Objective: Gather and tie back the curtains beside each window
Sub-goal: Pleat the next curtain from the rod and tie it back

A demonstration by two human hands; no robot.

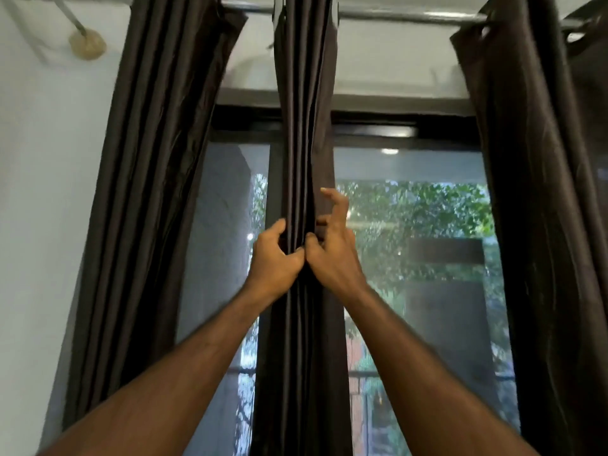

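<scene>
Three dark brown curtains hang bunched from a metal rod (394, 15) in front of a window. The middle curtain (304, 126) falls in tight pleats down the centre. My left hand (274, 258) grips its left side, with fingers curled round the folds. My right hand (332, 251) pinches the folds from the right with thumb and lower fingers, while its index finger sticks up loosely beside the cloth. The left curtain (148, 192) and the right curtain (539, 192) hang untouched at the sides.
The dark-framed window (411, 126) shows green foliage outside. A white wall (42, 192) lies to the left, with a round wall fitting (87, 44) near the top. Glass panes show between the curtains.
</scene>
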